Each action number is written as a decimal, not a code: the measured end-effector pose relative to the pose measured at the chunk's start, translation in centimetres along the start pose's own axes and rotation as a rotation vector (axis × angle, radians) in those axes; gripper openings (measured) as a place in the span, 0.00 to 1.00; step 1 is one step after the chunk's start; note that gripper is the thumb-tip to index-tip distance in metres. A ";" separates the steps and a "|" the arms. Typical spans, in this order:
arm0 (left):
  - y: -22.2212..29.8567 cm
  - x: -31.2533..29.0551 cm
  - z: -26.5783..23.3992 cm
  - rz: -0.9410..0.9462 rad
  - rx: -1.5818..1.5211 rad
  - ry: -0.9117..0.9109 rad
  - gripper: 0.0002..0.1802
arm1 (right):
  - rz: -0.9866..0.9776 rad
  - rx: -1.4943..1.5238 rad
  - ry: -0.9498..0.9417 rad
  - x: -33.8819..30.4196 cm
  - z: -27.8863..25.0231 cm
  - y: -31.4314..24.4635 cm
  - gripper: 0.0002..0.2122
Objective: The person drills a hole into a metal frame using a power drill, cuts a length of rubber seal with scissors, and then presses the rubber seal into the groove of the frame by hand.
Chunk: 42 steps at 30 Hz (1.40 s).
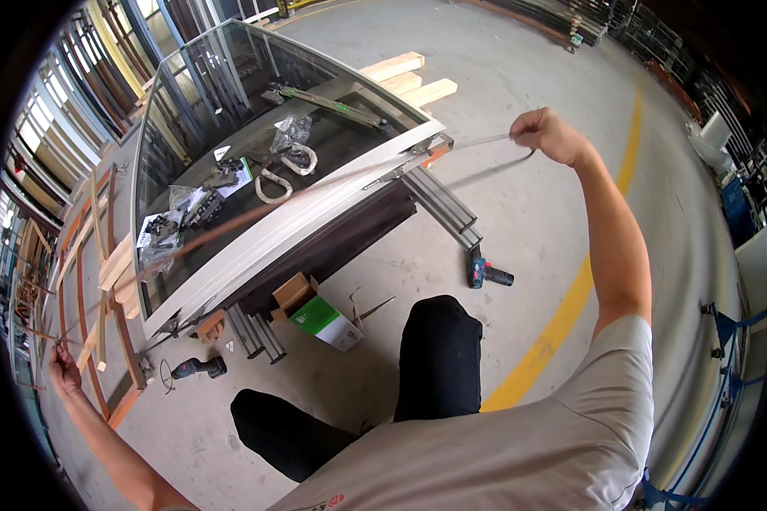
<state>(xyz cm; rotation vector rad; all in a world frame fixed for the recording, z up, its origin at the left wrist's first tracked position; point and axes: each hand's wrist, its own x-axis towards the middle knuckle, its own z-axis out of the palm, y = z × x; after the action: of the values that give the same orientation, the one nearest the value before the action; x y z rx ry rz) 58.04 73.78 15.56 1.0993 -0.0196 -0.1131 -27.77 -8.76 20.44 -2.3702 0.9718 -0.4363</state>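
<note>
The 2 hands are wide apart: the left hand (66,370) and the right hand (550,136) each seem to pinch a thin strip (230,226) (blurred mid-span) stretched across the window (298,223). Too hard a pull could snap it; slack might snag the black parts (204,209).

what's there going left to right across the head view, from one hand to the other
Left hand, black power tool on the floor, green-and-white box, second power tool, right hand.
</note>
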 end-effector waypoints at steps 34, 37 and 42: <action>1.6 -6.8 -3.7 -0.124 0.387 -0.026 0.04 | 0.127 -0.035 0.930 4.8 3.8 1.0 0.10; 0.6 -6.1 -2.4 -0.104 0.374 -0.034 0.04 | 0.281 0.195 0.872 8.1 5.7 2.9 0.11; -6.9 -9.7 2.9 -0.143 0.329 0.113 0.01 | 0.392 0.221 0.835 13.4 7.2 7.8 0.11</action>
<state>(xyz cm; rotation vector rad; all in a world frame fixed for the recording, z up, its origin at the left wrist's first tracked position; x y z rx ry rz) 47.58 69.10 11.16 1.4347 0.1468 -0.1798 -19.38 -20.50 11.28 -1.7170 1.5978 -1.3422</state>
